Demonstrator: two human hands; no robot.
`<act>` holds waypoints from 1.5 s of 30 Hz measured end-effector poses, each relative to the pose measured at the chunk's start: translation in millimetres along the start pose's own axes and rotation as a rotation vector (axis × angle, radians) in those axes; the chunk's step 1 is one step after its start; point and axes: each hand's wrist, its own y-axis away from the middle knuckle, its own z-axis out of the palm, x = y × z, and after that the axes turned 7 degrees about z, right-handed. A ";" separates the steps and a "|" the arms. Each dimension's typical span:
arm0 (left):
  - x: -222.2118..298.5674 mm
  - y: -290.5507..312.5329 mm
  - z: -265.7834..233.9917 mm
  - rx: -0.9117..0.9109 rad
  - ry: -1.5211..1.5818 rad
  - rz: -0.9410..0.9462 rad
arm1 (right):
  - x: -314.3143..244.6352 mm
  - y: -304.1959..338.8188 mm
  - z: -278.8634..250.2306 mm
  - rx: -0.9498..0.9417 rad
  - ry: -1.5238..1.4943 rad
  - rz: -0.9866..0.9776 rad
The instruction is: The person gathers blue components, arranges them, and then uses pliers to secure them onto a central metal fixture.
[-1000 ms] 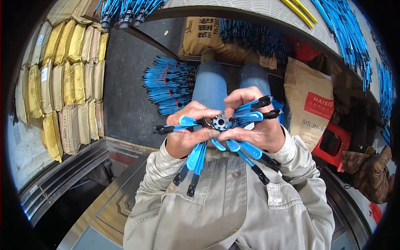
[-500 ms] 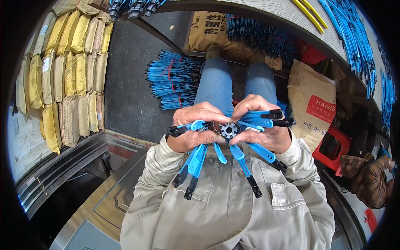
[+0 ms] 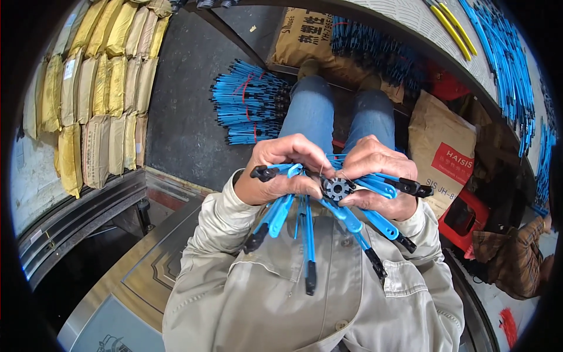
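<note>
Between my hands, over my lap, is a dark round notched hub [image 3: 338, 189] with a hole in its middle. Blue arms [image 3: 309, 246] with black tips fan out from it on several sides. My left hand [image 3: 280, 167] pinches at the hub's left edge, thumb and forefinger close together, with some blue arms running past the palm. On the other side my right hand [image 3: 384, 173] grips the hub with thumb below and fingers above, and more blue arms stick out beyond it. A thin wire [image 3: 321, 170] shows faintly by the fingertips; its ends are hidden.
Red-tied bundles of blue rods [image 3: 243, 105] lie on the floor beyond my knees. A worktable [image 3: 393, 12] at the upper right bears yellow-handled pliers [image 3: 451, 29] and blue rods [image 3: 504, 70]. Stacked sacks [image 3: 88, 88] stand left. At right are a paper sack [image 3: 431, 132], a red stool [image 3: 469, 220] and a plaid sleeve [image 3: 516, 258].
The hub and both hands sit slightly lower and further right in view, along with a shift of the whole picture. The hub has tilted, and the hanging arms have spread differently.
</note>
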 end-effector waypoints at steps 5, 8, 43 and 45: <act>3.7 -0.4 -2.2 -0.076 -0.007 -0.021 | 2.3 -4.9 -2.2 -0.062 0.029 -0.082; 4.7 -3.7 -0.7 -0.066 -0.002 -0.019 | 4.6 -6.3 -4.2 -0.071 0.020 -0.127; 16.7 3.1 -4.2 0.439 -0.347 0.651 | 7.8 -42.6 -1.7 0.332 -0.097 0.186; 3.8 11.8 36.1 0.489 -0.482 0.464 | 5.8 -42.7 9.8 0.378 -0.098 0.238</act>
